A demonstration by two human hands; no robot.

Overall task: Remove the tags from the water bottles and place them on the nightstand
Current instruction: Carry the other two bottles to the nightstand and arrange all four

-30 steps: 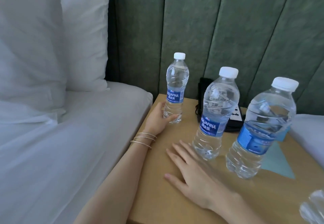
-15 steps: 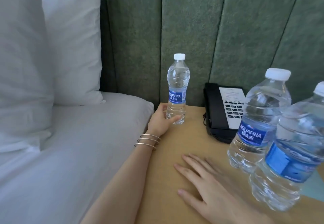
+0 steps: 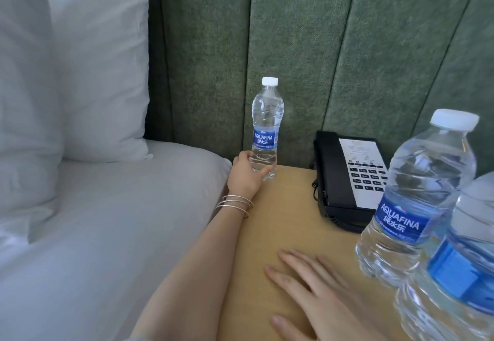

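Observation:
A clear water bottle (image 3: 267,124) with a white cap and blue label stands upright at the back left corner of the wooden nightstand (image 3: 283,223). My left hand (image 3: 247,176) grips its base, thumb in front. My right hand (image 3: 318,295) lies flat on the nightstand, fingers spread, holding nothing. Two more bottles of the same kind stand close to the camera on the right: one with its label readable (image 3: 417,199), and another (image 3: 459,274) cut off by the frame edge. No tag shows on any bottle.
A black desk phone (image 3: 344,177) with a white keypad card sits at the back of the nightstand. A bed with a white sheet (image 3: 107,220) and pillows (image 3: 88,54) lies to the left. A green padded headboard (image 3: 320,46) rises behind.
The view has shifted left, so the two near bottles sit further right and larger. My left hand keeps its hold on the far bottle's base. My right hand stays flat.

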